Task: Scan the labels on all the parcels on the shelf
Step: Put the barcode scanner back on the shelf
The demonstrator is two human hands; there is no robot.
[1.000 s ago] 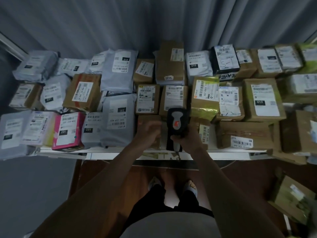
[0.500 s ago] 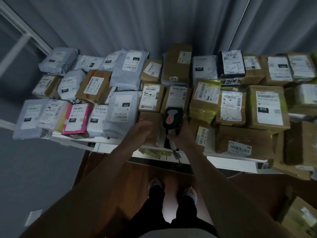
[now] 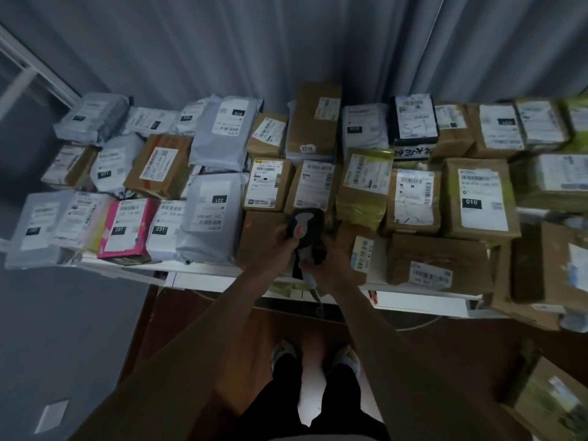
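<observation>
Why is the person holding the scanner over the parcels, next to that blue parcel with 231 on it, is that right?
Not quite. The parcel marked 231 in the front row is pink, not blue; the head view shows it. The rest holds: the hands, left hand and right hand, hold the scanner over the parcels.
</observation>
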